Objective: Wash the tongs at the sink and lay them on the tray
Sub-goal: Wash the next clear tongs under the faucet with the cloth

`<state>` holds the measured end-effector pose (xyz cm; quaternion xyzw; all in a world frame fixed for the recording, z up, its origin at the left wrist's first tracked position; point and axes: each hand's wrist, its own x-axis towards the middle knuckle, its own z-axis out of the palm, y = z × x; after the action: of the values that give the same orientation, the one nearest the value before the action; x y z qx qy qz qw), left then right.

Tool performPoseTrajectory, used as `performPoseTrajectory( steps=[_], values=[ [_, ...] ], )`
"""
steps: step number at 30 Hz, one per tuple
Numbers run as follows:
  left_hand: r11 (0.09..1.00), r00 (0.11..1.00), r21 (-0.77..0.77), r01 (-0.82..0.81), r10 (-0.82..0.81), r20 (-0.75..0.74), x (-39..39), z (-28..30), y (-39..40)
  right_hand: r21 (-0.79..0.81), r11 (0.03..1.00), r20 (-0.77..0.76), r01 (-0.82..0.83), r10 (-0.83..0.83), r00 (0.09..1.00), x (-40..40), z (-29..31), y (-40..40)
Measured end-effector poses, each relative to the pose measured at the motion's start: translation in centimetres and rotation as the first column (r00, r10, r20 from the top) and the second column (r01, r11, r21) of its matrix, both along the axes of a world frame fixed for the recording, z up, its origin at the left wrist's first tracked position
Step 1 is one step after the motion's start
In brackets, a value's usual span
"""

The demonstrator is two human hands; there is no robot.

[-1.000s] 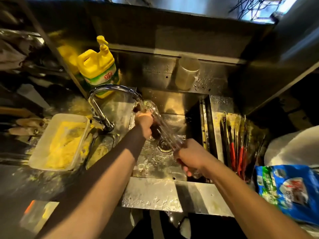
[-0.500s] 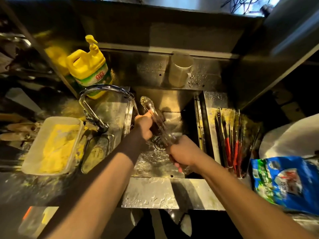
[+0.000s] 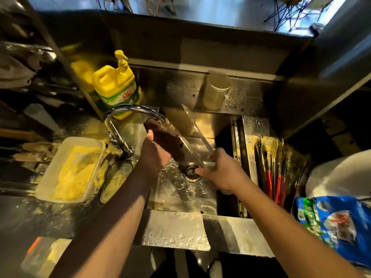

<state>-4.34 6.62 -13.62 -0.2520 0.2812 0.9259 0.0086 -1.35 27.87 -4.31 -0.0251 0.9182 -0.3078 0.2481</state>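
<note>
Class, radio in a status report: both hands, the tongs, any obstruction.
Right hand grips tongs over sink. Left hand holds dark scrubber on one arm, under running faucet. Not yet on tray. Nothing obstructing.

The right hand (image 3: 221,172) covered the handle end of the tongs (image 3: 197,130). The left hand (image 3: 155,155) hid part of a dark scouring pad (image 3: 166,137). The blue bag (image 3: 339,223) ran off the right edge. Utensils on the tray (image 3: 251,139) were too dim to identify.
</note>
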Motion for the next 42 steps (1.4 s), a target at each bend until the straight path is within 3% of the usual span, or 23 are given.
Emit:
performPoseTrajectory(
  steps=[3,7,9,15,17,21,42],
  values=[
    [0.999,0.996,-0.002,0.032,-0.032,-0.082,1.1,0.2,-0.4,0.09,0.99,-0.052,-0.106,0.111,0.992,0.2,-0.1,-0.4],
    [1.0,0.999,-0.024,0.011,-0.01,0.036,0.4,-0.2,-0.1,-0.204,0.979,0.273,-0.006,0.063,0.96,-0.4,0.4,-1.2],
    [0.996,0.995,-0.078,0.047,-0.04,0.091,-0.3,0.2,0.5,-0.263,0.961,0.396,0.079,0.033,0.918,-0.2,0.8,-2.3],
    [0.922,0.942,-0.318,0.22,-0.116,0.314,-2.8,2.2,0.2,-0.263,0.964,0.363,0.027,0.073,0.929,1.3,0.7,-3.4],
    [0.904,0.926,-0.317,0.286,-0.176,0.333,-3.2,2.6,0.7,-0.293,0.951,0.379,0.097,0.023,0.925,1.2,0.5,-3.6],
    [0.889,0.917,-0.362,0.281,-0.137,0.375,-3.9,2.3,0.7,-0.303,0.947,0.392,0.109,0.02,0.92,1.9,0.5,-3.9],
    [0.925,0.925,-0.313,0.216,-0.091,0.369,-3.7,1.7,3.1,-0.253,0.956,0.359,0.148,-0.05,0.932,1.4,0.9,-2.9]
  ],
)
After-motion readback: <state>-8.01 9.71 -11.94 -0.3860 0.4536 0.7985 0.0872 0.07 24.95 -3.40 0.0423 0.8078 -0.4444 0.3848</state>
